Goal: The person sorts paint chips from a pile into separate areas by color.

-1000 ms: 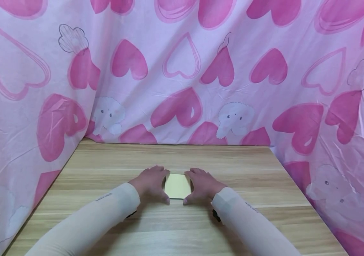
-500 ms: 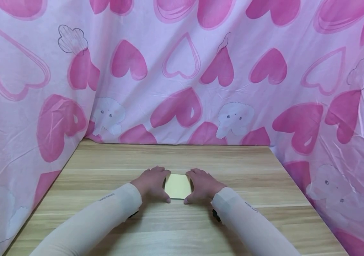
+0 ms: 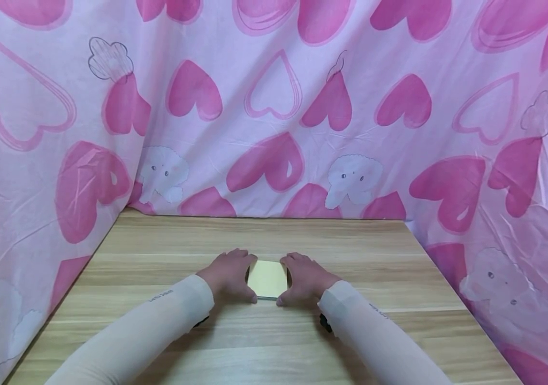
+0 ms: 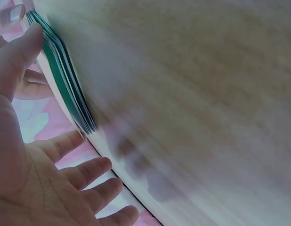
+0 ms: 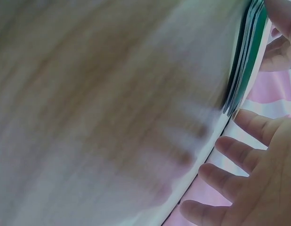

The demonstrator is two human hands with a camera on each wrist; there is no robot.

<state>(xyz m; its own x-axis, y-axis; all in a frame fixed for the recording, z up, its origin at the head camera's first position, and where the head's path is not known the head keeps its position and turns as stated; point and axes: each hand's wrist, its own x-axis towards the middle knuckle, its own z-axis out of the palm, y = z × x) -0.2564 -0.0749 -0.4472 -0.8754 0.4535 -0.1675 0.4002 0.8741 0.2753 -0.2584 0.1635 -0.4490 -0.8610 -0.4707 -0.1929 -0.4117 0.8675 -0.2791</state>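
Slippage between layers looks like the chief risk. The stack (image 3: 267, 279) of thin, flat pieces lies below the centre of the head frame, pale yellow on top, with green and dark edges showing beneath in the wrist views. It appears to rest on the bench (image 3: 274, 347), though a slight lift cannot be ruled out. The left hand (image 3: 229, 272) and right hand (image 3: 309, 275) flank it, each pinching its side between thumb and index finger: thumb at the near corner, index fingertip at the far one. The remaining fingers (image 4: 89, 172) are spread and fairly straight, bearing nothing.

Since only the corners are held, uneven pressure from the two sides could twist the stack or shear the upper pieces across the lower ones. Squeezing too hard might bow thin layers upward; too lightly, and the bottom ones could be left behind or drop out, for no finger can be seen underneath. The index fingertips seem to meet the far corners near the pale top piece, so grip on the darker lower layers may be weaker there. Whether the layers are bound together cannot be told.
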